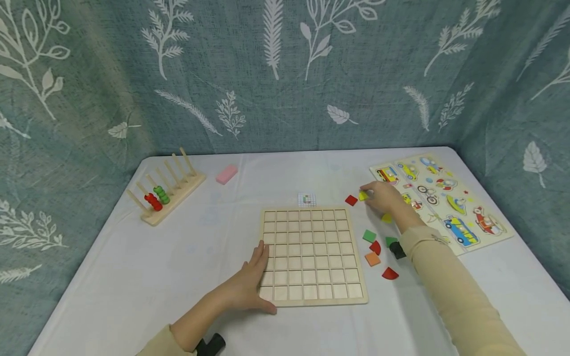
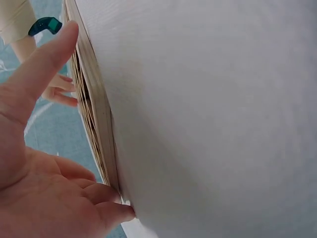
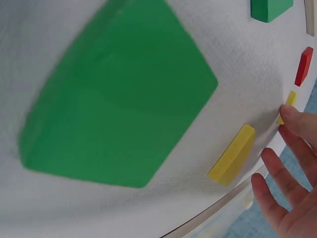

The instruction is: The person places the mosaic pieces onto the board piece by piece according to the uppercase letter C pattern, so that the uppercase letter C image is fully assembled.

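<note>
A wooden grid board (image 1: 311, 254) of square cells lies flat on the white table. My left hand (image 1: 247, 284) rests against the board's left side, thumb spread at the near corner and fingers stretched along the edge. In the left wrist view, that hand (image 2: 54, 193) touches the board's rim (image 2: 101, 114). Beyond the board's far right corner, my right hand (image 1: 385, 198) pinches a small yellow block (image 1: 363, 196) between thumb and index finger, at the table surface. A red square block (image 1: 351, 200) lies just left of it. Another yellow block (image 3: 233, 153) sits near the right hand's other fingers.
Green (image 1: 369, 236), red (image 1: 390, 273) and orange blocks (image 1: 372, 258) lie scattered right of the board. A small pattern card (image 1: 307, 199) lies behind it. A picture puzzle (image 1: 445, 198) occupies the far right; a peg rack (image 1: 173, 198) and pink block (image 1: 227, 174) are far left.
</note>
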`<state>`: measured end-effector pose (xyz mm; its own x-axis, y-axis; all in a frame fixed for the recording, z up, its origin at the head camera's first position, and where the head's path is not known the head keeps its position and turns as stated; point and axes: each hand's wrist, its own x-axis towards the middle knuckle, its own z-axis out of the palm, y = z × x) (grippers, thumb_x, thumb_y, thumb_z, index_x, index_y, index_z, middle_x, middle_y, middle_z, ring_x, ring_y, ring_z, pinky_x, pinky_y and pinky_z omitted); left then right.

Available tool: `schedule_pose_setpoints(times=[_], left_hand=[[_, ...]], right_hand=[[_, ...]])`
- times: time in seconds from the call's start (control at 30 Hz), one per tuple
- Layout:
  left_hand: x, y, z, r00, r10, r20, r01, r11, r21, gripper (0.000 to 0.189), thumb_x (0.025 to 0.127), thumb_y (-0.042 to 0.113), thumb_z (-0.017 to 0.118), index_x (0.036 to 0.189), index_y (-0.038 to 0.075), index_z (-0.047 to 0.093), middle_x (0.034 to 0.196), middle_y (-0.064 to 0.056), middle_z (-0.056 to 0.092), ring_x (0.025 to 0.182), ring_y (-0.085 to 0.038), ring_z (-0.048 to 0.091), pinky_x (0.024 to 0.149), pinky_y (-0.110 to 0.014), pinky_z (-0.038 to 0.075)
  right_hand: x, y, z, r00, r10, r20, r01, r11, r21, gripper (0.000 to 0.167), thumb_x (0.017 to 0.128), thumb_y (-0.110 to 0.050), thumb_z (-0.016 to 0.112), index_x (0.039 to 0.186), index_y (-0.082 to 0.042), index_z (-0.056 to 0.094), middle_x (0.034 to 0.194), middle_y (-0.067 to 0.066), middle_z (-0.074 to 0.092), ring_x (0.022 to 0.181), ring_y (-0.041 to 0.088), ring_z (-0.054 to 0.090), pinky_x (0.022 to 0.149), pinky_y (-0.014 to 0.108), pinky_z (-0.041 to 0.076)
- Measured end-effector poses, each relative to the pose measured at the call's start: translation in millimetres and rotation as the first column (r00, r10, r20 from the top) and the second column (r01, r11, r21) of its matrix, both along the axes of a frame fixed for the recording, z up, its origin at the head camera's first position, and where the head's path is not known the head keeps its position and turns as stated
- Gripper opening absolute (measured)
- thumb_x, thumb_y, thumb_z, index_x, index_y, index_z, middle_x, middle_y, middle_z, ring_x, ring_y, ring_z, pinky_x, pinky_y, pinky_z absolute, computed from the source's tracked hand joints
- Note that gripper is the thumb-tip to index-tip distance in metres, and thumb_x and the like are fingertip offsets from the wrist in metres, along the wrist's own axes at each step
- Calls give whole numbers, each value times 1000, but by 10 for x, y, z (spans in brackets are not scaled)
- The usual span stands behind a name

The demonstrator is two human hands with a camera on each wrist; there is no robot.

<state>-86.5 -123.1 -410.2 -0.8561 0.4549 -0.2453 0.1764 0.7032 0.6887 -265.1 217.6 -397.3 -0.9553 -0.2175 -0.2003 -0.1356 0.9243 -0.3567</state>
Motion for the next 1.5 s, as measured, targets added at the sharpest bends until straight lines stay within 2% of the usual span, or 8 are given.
schedule_pose_setpoints(times=[0.17, 0.63, 0.9, 1.17, 1.5], left_hand=[[5, -4, 14, 1000, 4, 1, -4, 1000, 6, 129, 54, 32, 87, 142, -11, 2, 148, -25, -9, 135, -41, 3, 105, -57, 13], [-6, -14, 20, 1000, 1, 11, -2, 1000, 4, 128, 55, 33, 87, 142, -11, 3, 148, -26, -7, 134, -43, 4, 104, -57, 16], [-11, -19, 20, 1000, 7, 6, -7, 1000, 3, 128, 54, 32, 87, 141, -12, 4, 148, -26, -6, 134, -42, 4, 104, -57, 16], [-13, -25, 29, 1000, 7, -3, -7, 1000, 4, 129, 53, 32, 88, 141, -12, 4, 148, -27, -5, 135, -41, 3, 105, -56, 15], [-6, -30, 50, 1000, 2, 0, -2, 1000, 6, 129, 54, 33, 87, 141, -12, 4, 148, -27, -6, 135, -41, 4, 104, -56, 16]], right_hand=[[-1, -10, 20, 1000, -9, 2, 9, 1000, 6, 41, 84, -3, 60, 125, -1, 54, 130, 21, 48, 124, 38, 38, 101, 50, 31], [-10, 3, 2, 1000, 4, -17, -3, 1000, 28, 29, 85, -7, 62, 112, 2, 62, 122, 22, 54, 118, 38, 44, 98, 50, 34], [-3, 44, 9, 1000, -13, -16, 14, 1000, 15, 28, 82, -12, 67, 105, 3, 62, 100, 16, 61, 92, 29, 55, 85, 44, 44], [4, 105, 27, 1000, 0, -25, -1, 999, -40, 29, 76, -13, 70, 98, 5, 63, 95, 17, 62, 85, 28, 55, 79, 41, 46], [23, 128, 56, 993, 26, -115, -32, 998, -59, 27, 73, -18, 74, 92, 0, 64, 90, 13, 63, 80, 26, 54, 73, 39, 45]])
